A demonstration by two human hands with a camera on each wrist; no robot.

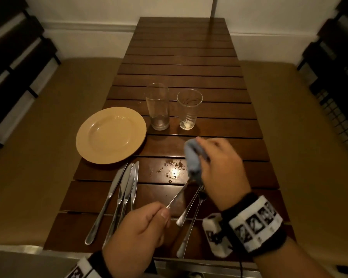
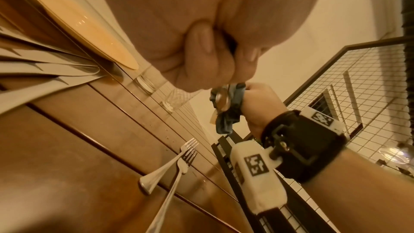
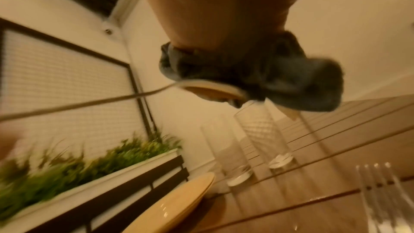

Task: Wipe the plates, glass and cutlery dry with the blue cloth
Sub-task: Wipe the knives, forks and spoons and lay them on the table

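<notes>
Spoon handle pinched in left hand keeps it steady while right hand squeezes the blue cloth around the bowl, probably to dry both sides at once.

Standing at twelve o'clock: two glasses. Blocking ten: plate. Lying at eight: knives. Crowding six: forks. Staying open beyond the glasses: bare table.
</notes>
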